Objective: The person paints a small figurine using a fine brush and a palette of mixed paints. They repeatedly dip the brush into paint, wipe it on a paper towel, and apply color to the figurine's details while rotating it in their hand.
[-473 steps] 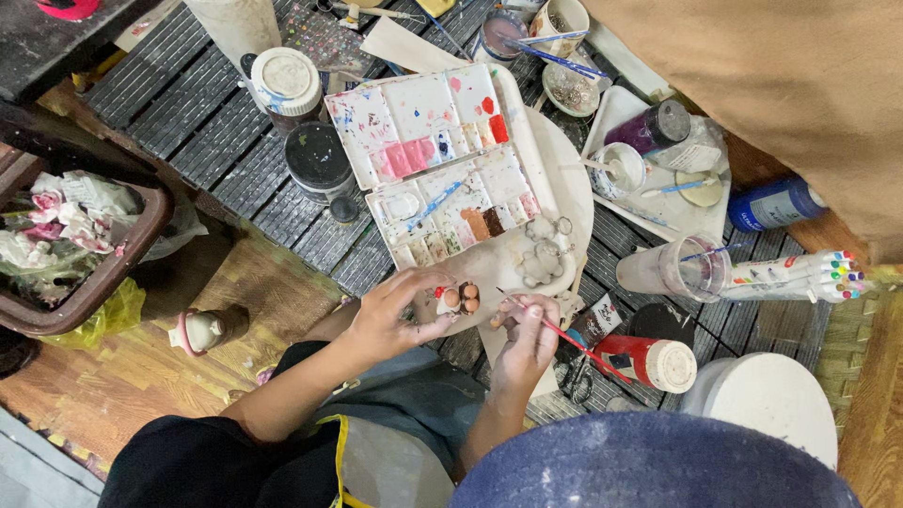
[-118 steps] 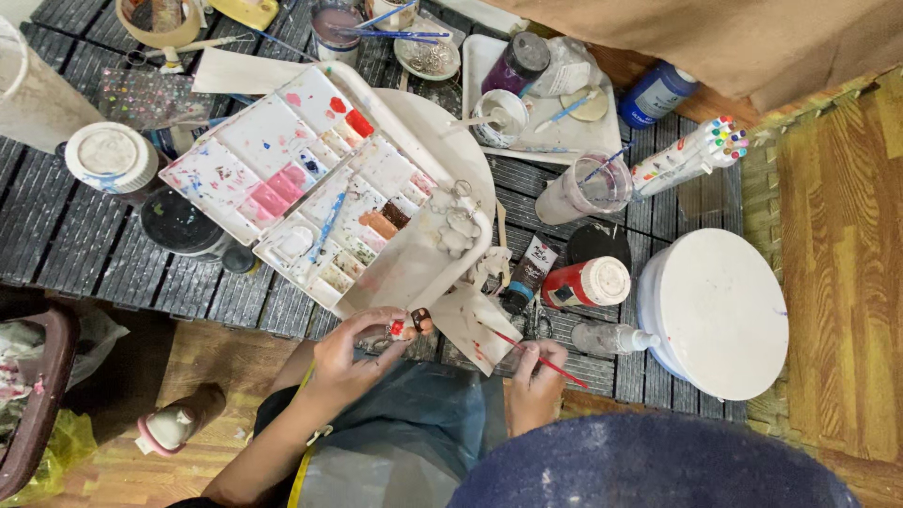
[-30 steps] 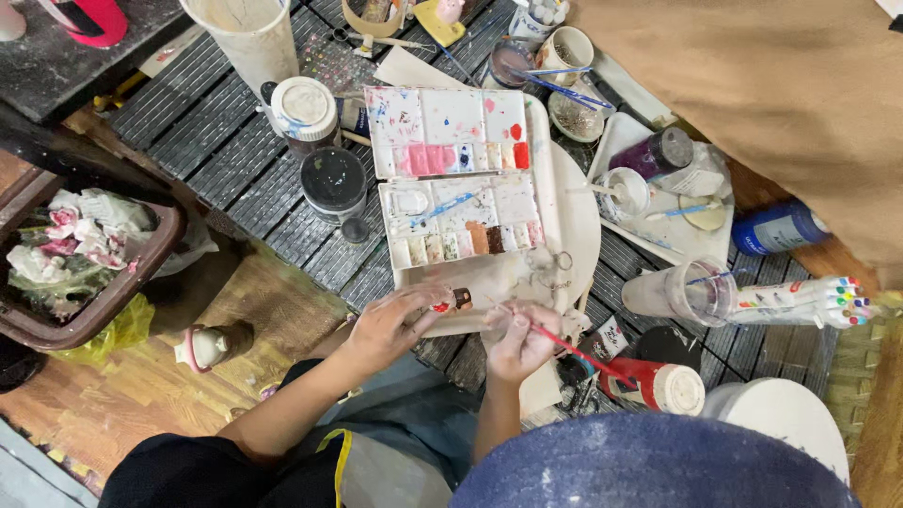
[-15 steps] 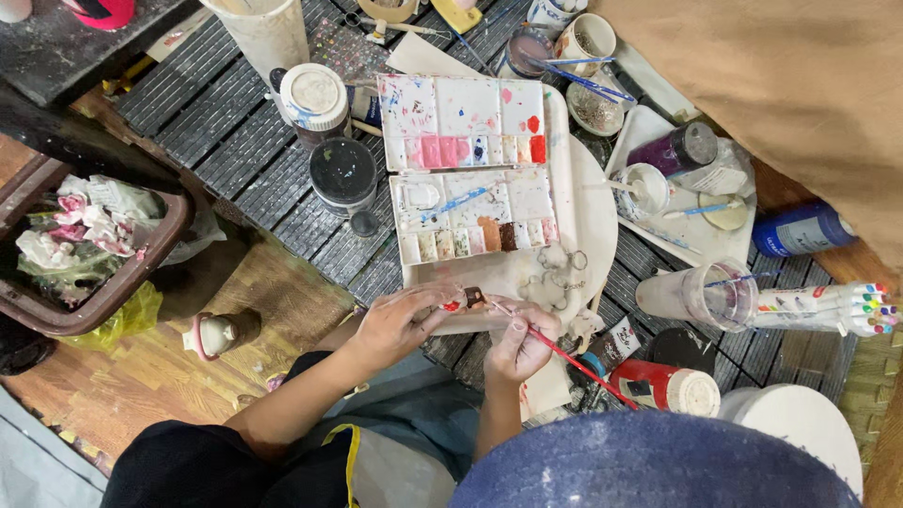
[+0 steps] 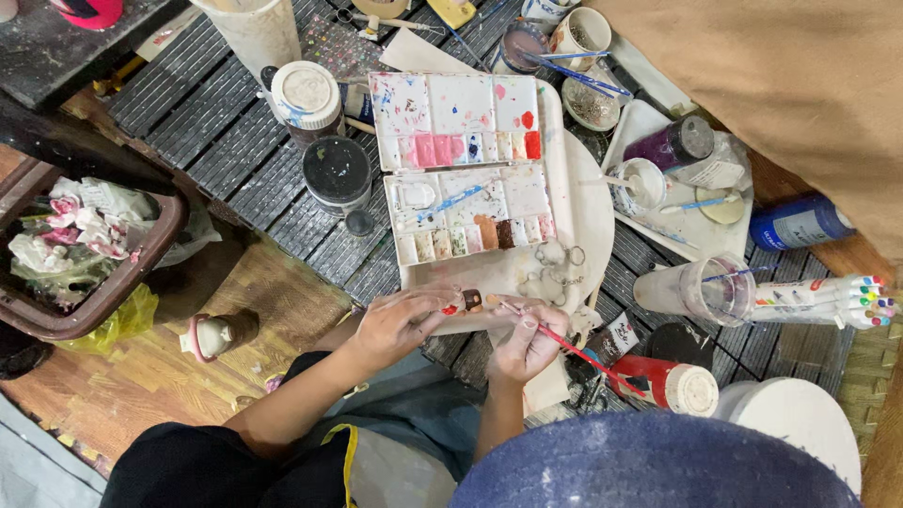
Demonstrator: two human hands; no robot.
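Painting in progress: left hand point(image 5: 400, 325) fingers pinch a small figurine point(image 5: 464, 302), partly red and brown; right hand point(image 5: 527, 343) fingers pinch a red-handled brush point(image 5: 574, 348) at it, near the desk's front edge.

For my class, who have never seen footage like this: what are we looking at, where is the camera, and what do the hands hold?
There is no machine here. A camera worn on a person's head looks down at their own bare hands. The left hand pinches a small brown and red figurine. The right hand holds a red-handled paintbrush, its tip near the figurine. Beyond them, on a dark slatted table, lies an open paint palette with coloured wells, beside lidded jars, a cup of markers and a red bottle.
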